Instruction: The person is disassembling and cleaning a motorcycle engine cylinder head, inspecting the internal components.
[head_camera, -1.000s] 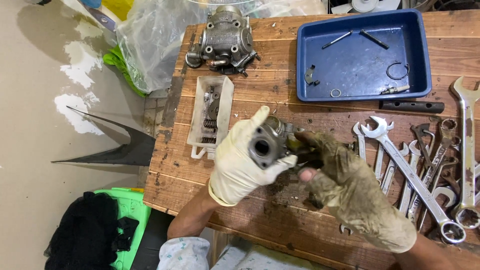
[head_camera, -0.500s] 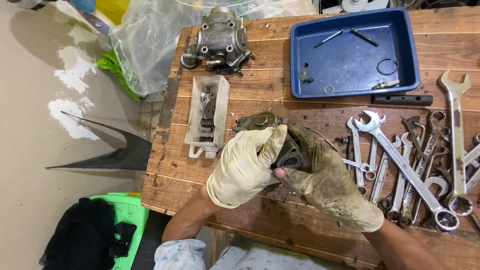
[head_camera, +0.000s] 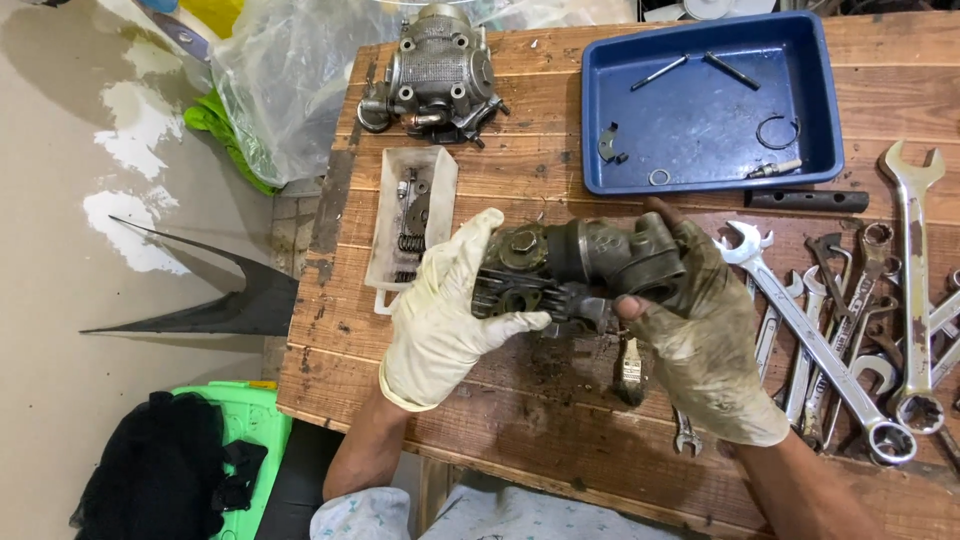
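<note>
Engine part (head_camera: 580, 265) turned sideways since last second, now lengthwise; gripped by left hand (head_camera: 450, 315), right hand (head_camera: 700, 340) fingers, above counter (head_camera: 560, 420).

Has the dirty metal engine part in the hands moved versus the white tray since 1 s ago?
Yes. The engine part has been turned: a second ago its round end faced the camera, now it lies lengthwise between both hands, still just right of the white tray.

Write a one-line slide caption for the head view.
Two gloved hands, left and right, hold a grimy metal engine part over a wooden workbench.
</note>
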